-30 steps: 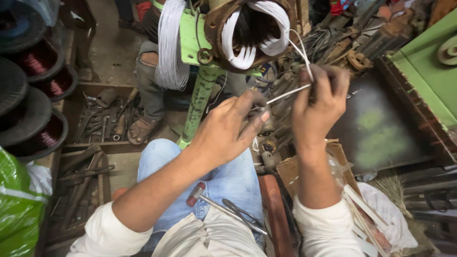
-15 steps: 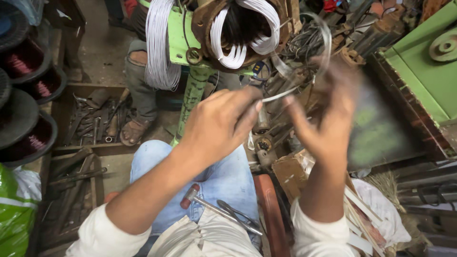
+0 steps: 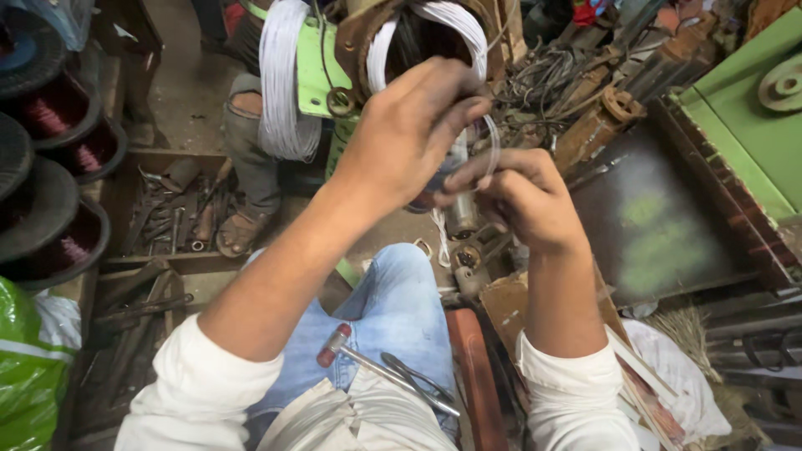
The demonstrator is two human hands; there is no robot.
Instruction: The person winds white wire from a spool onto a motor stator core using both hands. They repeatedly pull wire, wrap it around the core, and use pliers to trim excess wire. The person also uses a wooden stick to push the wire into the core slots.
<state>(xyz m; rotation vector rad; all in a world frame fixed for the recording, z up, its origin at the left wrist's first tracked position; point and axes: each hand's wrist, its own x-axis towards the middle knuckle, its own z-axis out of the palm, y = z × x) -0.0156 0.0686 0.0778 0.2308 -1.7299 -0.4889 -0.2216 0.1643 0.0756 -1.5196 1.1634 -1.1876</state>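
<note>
Both hands meet in front of the white winding (image 3: 280, 83): left hand (image 3: 413, 138) and right hand (image 3: 522, 196) pinch a thin clear sleeve (image 3: 493, 146) (bent in an arc). Keeping the grip close to its end should stop kinks.

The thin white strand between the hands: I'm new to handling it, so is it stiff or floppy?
The thin white strand curves in a smooth arc between the left hand and right hand, so it is probably springy and light, hardly limp.
</note>
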